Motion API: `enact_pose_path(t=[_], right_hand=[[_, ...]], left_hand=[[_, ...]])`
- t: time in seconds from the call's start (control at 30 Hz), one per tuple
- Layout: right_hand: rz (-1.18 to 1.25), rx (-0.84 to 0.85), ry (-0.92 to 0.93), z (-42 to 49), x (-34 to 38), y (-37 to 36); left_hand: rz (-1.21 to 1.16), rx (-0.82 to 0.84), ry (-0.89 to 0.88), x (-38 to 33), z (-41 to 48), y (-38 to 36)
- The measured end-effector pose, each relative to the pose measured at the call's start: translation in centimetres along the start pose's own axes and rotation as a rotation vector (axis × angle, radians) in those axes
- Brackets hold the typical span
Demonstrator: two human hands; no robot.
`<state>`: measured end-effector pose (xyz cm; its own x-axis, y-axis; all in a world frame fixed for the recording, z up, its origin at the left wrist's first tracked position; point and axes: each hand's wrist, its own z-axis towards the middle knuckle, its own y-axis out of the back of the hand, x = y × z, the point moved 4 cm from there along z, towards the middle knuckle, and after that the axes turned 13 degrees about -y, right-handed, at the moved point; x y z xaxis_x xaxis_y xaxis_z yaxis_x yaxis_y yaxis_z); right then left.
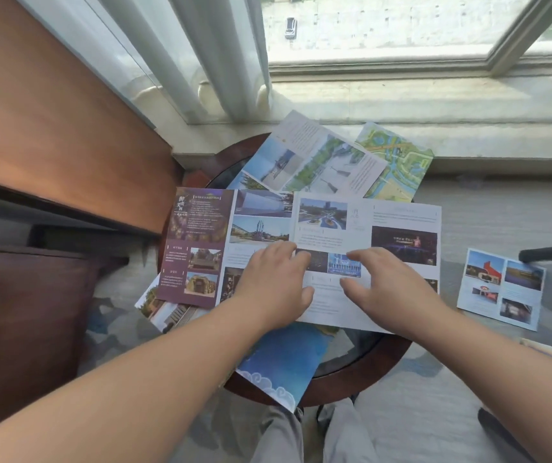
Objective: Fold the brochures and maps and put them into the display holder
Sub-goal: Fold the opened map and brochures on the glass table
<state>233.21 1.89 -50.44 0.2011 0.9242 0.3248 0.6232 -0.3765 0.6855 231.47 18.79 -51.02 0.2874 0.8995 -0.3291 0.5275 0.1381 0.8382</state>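
Pressing on an unfolded brochure [368, 222] at the middle of the table [391, 359], we lay our left hand [273, 279] flat on the paper with straight fingers. Our right hand [388, 282] is beside it, fingers spread wide and slightly arched. Neither hand holds anything, and we cannot tell whether the right fingertips touch the sheet.

By our reckoning the job has barely begun: every sheet we can see lies open. A second brochure [314, 162] and a map [398, 168] overlap at the table's far edge. A blue sheet [288, 359] hangs off the table's near edge, and a leaflet [501, 289] lies on the floor to the right of the table. All of them, it seems, are yet to be folded and filed.

The holder is nowhere in view. A purple panel [198, 245] at the table's left side may be part of the sheet under our hands or a separate one; we cannot say. More paper peeks out beneath it, mostly covered. The print is too small to read, and our hands hide any crease.
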Motion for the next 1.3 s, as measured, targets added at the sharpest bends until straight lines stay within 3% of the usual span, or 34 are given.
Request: enact_pose_path(t=[0.27,0.5,0.63,0.9,0.97,1.03,1.1,1.17,1.23,1.3], right_hand=[[-0.031,0.0,-0.03,0.4,1.6,-1.0],[0.04,-0.192,-0.531,2.4,-7.6,0.1],[0.24,-0.126,-0.701,3.1,-11.2,-0.9],[0.411,-0.267,-0.555,2.2,-10.4,0.9],[0.424,-0.341,-0.459,0.8,-8.8,2.1],[0.414,-0.398,-0.294,-0.9,-6.2,2.9],[0.412,-0.319,-0.113,-2.6,-2.9,2.7],[0.36,-0.126,0.027,-4.0,-0.1,1.3],[0.288,0.036,0.105,-4.7,1.5,-0.2],[0.277,0.09,0.111,-4.7,1.7,-1.0]], left_hand=[[-0.025,-0.015,0.031,2.5,-1.9,-0.7],[0.003,-0.044,-0.117,-0.9,0.6,-2.3],[0.035,-0.001,-0.147,-2.3,1.8,-3.8],[0.036,0.133,-0.087,-2.5,2.5,-4.5],[-0.088,0.094,-0.066,-3.0,2.8,-3.6],[-0.37,0.015,-0.015,-3.9,3.1,-2.0],[-0.818,-0.095,0.085,-4.9,3.3,0.0],[-1.182,-0.222,0.244,-5.2,3.3,1.2],[-1.212,-0.296,0.349,-4.6,3.0,2.1],[-1.137,-0.333,0.4,-3.5,2.4,2.2]])
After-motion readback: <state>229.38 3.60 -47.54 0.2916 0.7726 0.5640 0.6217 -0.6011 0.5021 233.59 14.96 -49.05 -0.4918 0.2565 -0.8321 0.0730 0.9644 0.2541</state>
